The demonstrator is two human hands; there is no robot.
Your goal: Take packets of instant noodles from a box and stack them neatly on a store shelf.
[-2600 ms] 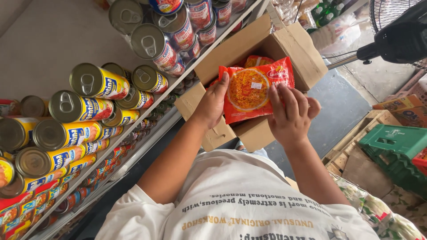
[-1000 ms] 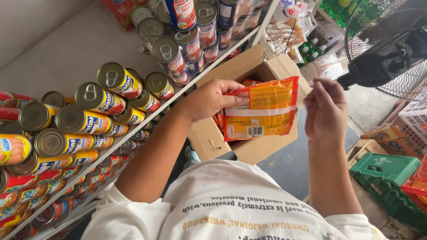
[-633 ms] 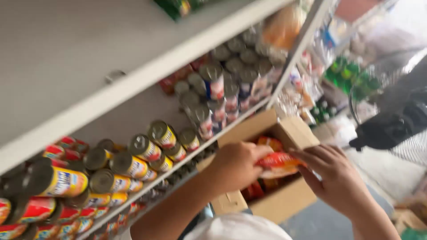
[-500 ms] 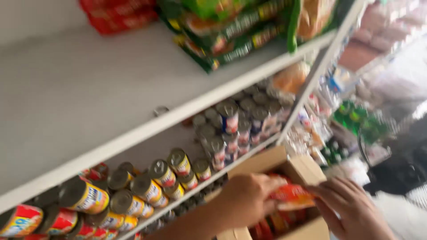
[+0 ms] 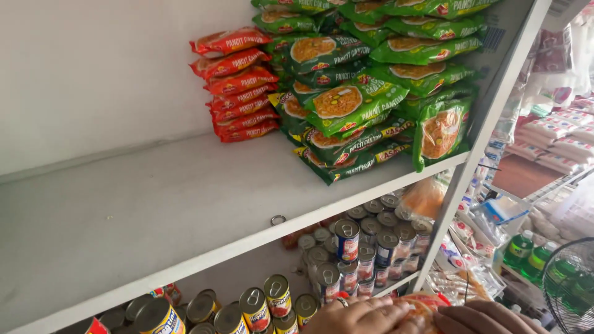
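Your left hand (image 5: 359,316) and right hand (image 5: 482,318) both clasp orange packet (image 5: 421,304), below shelf (image 5: 185,204). Packet likely light, crinkly, brittle inside; hold by edges.

The white shelf (image 5: 142,210) lies bare across the frame's left and middle; noodle packets (image 5: 346,105) crowd its upper right end.
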